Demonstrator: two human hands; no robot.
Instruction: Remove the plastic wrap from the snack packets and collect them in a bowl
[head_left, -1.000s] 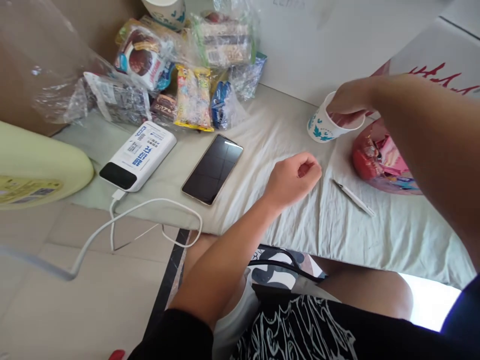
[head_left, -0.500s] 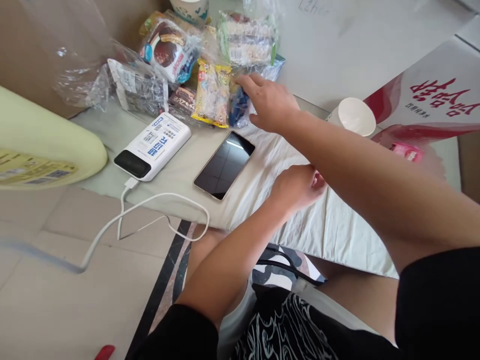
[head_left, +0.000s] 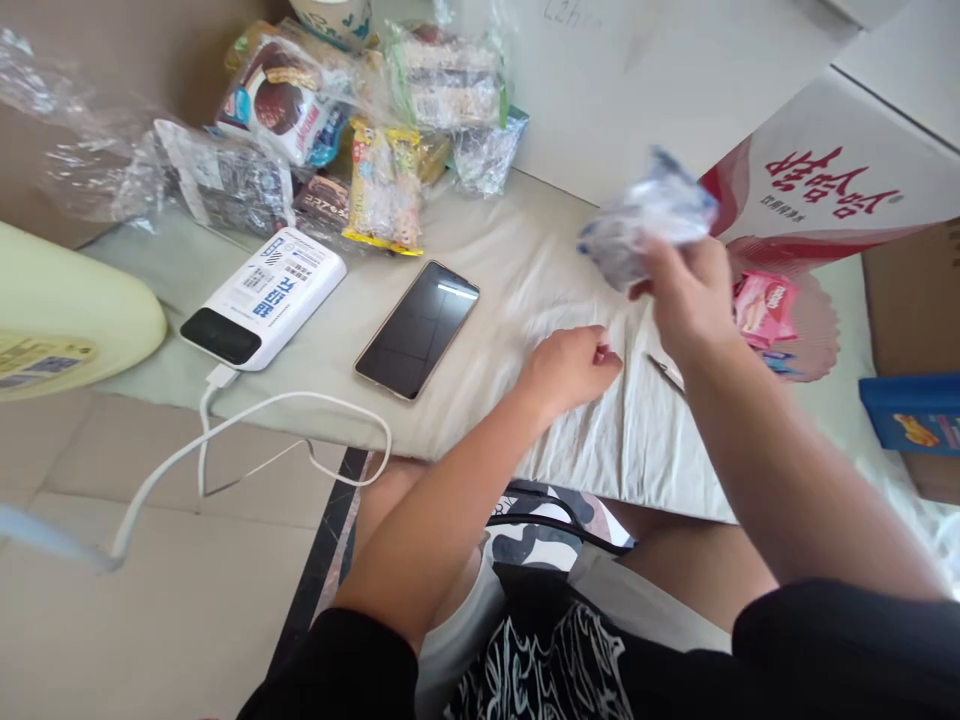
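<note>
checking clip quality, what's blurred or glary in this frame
Head view: the blue-and-clear packet in the right hand is motion-smeared; the phone screen carries a small window glare; the left hand, power bank and snack pile stay sharp in bright, soft daylight.

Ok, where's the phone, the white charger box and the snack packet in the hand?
phone [head_left: 417, 329], head view, middle of the dark screen.
charger box [head_left: 262, 298], head view, middle of its white top.
snack packet [head_left: 643, 222], head view, blurred clear wrapper above the right hand [head_left: 690, 300].
</note>
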